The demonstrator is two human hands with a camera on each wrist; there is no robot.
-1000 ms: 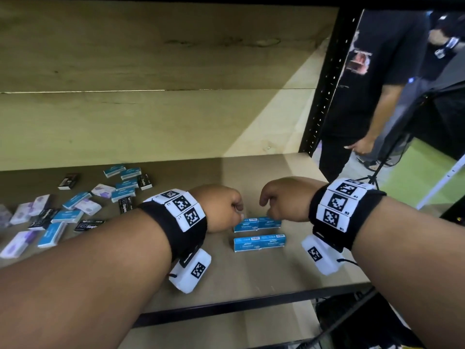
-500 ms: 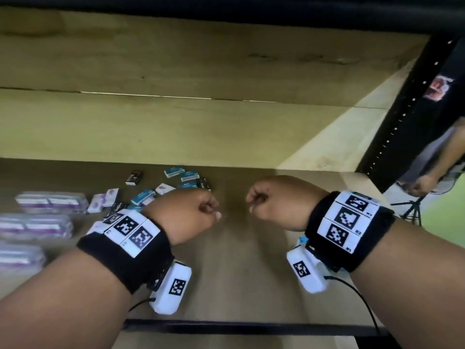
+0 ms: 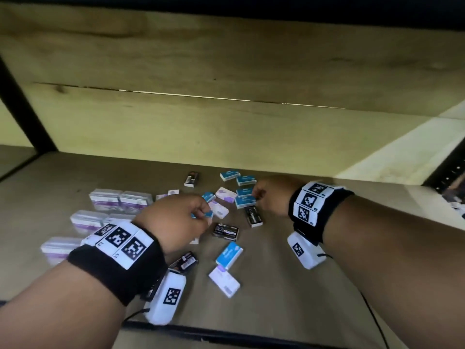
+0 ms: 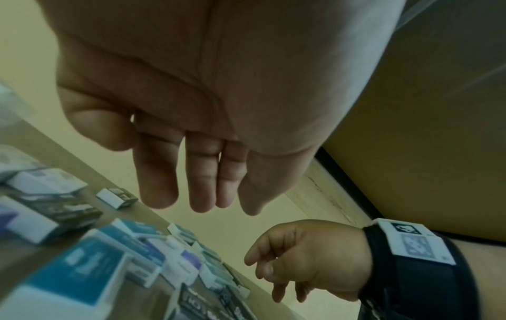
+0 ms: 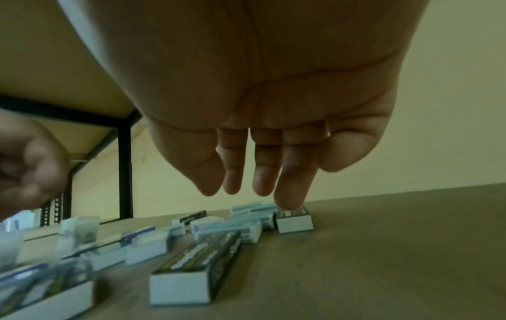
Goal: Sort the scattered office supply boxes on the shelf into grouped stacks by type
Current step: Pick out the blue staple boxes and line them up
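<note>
Loosely, both hands (image 3: 176, 217) hover over boxes (image 3: 245, 202).

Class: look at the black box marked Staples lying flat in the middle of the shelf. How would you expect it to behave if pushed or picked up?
The black staples box lies flat on its broad face, so it should slide on the wooden shelf rather than tip or roll. Its crisp rectangular edges suggest stiff card that keeps its shape when pinched. If full, it is probably heavy for its size.
</note>
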